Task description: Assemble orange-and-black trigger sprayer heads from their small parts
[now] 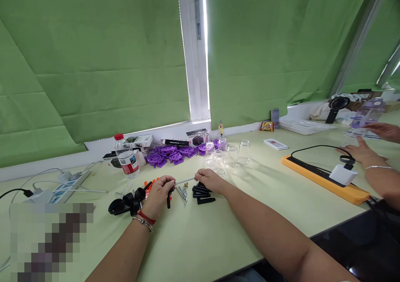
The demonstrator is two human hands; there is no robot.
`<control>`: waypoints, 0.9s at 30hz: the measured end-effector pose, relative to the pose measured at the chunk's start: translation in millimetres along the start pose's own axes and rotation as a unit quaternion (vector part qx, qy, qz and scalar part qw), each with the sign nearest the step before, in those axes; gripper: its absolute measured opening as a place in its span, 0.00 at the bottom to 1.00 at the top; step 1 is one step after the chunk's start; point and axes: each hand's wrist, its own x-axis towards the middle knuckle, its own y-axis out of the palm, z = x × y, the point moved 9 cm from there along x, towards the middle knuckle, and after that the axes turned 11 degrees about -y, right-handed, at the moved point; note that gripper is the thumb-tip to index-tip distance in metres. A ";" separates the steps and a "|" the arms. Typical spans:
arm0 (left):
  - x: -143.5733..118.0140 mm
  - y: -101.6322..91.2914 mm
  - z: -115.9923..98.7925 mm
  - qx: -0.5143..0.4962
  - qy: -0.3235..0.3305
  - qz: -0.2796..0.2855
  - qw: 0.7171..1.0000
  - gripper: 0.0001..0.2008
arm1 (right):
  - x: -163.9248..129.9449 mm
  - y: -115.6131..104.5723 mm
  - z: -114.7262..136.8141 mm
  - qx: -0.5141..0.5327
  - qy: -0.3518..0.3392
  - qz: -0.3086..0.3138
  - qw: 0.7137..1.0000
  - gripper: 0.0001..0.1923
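Head view | left hand (158, 194), right hand (210, 179) each pinch metal rod (185, 181) | table (218, 240) bare toward near edge

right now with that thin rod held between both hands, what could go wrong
The thin metal rod, pinched at each end by the left hand and right hand, might slip and scatter the loose screws below. The right forearm could also nudge the black tubes or the empty glass jars beyond.

A pale green table (237, 227) carries black tubes (202, 192), screws (182, 192), purple parts (170, 154), glass jars (229, 156), a water bottle (126, 157) and, right, an orange tray (325, 181).
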 end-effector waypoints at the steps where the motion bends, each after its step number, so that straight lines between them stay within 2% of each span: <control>1: 0.0 -0.1 0.3 0.001 -0.001 0.000 1.000 0.14 | 0.3 -1.2 2.3 -0.002 -0.009 -0.006 1.000 0.13; 4: -0.7 -0.4 0.4 0.002 -0.003 -0.002 1.000 0.14 | 0.6 -4.8 10.8 -0.008 -0.044 -0.024 0.999 0.07; 7: -1.9 1.3 -0.5 0.006 -0.005 0.003 1.000 0.14 | 0.1 -3.5 11.8 -0.010 -0.048 -0.019 0.999 0.05; 27: -1.7 4.0 -1.9 0.016 0.009 0.013 1.000 0.12 | 1.5 5.7 -4.8 -0.006 0.004 0.019 1.000 0.08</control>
